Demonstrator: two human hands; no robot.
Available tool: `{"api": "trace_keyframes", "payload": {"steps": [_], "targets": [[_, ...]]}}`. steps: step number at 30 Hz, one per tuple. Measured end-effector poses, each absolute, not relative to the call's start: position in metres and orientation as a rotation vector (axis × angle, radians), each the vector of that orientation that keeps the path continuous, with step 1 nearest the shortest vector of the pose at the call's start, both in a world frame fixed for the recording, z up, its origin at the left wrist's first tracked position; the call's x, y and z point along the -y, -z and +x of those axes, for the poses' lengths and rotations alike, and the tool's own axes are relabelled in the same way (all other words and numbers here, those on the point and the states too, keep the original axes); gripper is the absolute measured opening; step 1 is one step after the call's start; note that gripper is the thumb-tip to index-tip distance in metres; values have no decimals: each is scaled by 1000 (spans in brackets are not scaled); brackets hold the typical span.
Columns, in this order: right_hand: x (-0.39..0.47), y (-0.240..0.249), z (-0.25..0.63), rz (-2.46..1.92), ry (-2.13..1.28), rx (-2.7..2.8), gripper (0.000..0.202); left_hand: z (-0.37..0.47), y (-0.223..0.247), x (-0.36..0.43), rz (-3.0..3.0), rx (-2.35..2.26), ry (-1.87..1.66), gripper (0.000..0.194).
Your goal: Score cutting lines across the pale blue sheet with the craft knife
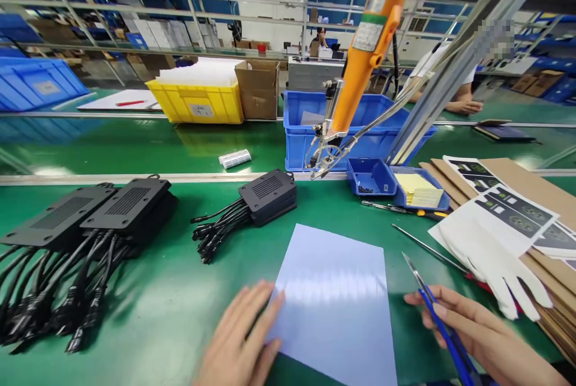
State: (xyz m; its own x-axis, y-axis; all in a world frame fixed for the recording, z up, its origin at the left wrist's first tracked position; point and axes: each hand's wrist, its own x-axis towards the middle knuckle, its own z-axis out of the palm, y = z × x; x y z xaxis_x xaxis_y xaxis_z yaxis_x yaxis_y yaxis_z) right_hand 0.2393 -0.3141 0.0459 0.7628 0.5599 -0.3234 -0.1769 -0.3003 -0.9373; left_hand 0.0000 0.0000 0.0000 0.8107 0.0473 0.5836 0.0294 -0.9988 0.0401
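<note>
My left hand lies flat and open, fingers together, with its fingertips pressing the left edge of a glossy pale blue sheet. The sheet is thin, rectangular and smooth, lying tilted on the green bench mat right in front of me, with faint bands of light across it. My right hand is closed around blue-handled tweezers; their slim metal points angle up and away, just off the sheet's right edge.

Beside that hand a limp white cloth glove lies over printed label sheets and a stack of brown cardboard. A thin steel rod rests on the mat nearby. Behind the sheet sits a small stack of matte black plastic boxes with ribbed vents and a bundle of black leads; two larger piles of the same boxes lie to the left, cables trailing toward me. An orange electric screwdriver hangs over a blue plastic crate, and a small blue tray beside yellow notes holds dark screws. Across the belt stand a yellow bin and a cardboard box.
</note>
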Motion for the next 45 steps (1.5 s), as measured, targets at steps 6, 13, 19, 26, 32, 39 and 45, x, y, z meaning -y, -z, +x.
{"api": "trace_keyframes", "payload": {"steps": [6, 13, 19, 26, 32, 39, 45], "targets": [[295, -47, 227, -1861, -624, 596, 46, 11, -5, -29, 3140, 79, -801, 58], [266, -47, 241, -1855, -735, 636, 47, -4, 5, -21, 3073, -57, -698, 43], [228, -59, 274, -1775, -866, 625, 51, 6, -31, -47, 2963, 19, -448, 24], [185, -49, 308, -1378, -585, 406, 42, 65, -55, -77, 2856, 54, -98, 71], [180, -40, 308, -1352, -667, 338, 37, 77, -37, -92, 2691, 199, -178, 87], [180, -42, 310, -1422, -717, 213, 41, 72, -23, -98, 2616, 71, -287, 60], [175, -45, 312, -1495, -725, 115, 54, 72, -25, -102, 2626, 101, -316, 63]]}}
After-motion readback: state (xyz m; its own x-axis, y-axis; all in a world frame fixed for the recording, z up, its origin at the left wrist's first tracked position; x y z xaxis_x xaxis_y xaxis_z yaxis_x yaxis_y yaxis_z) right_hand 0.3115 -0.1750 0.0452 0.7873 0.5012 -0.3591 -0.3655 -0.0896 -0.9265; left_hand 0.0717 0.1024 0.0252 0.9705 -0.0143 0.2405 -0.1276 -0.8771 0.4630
